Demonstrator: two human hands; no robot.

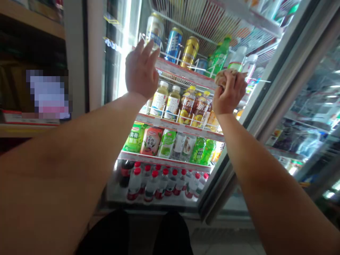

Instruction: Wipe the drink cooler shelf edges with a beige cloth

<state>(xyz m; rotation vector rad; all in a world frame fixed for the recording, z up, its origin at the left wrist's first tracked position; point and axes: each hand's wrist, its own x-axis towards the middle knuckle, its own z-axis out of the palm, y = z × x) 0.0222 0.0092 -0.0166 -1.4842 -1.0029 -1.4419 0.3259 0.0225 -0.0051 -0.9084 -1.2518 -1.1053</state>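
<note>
My left hand [141, 71] is raised at the left end of the upper fridge shelf, its fingers stretched out and nothing visible in them. Just beyond the fingertips stands a white can [155, 26]. A blue can [174, 44] and a gold can [190, 52] are to its right. At the right end of the same shelf edge [186, 72], my right hand [230, 94] is closed around a beige, crumpled cloth [221, 77]. Behind that hand are a green bottle [221, 53] and a clear bottle with a pale cap [239, 58].
Lower shelves hold tea bottles [159, 99], brown-labelled bottles [187, 106] and large green bottles [134, 138]. Several red-capped bottles [151, 186] stand at the bottom. A metal door frame [255, 117] borders the right side; a wooden shelf [32, 17] is at left.
</note>
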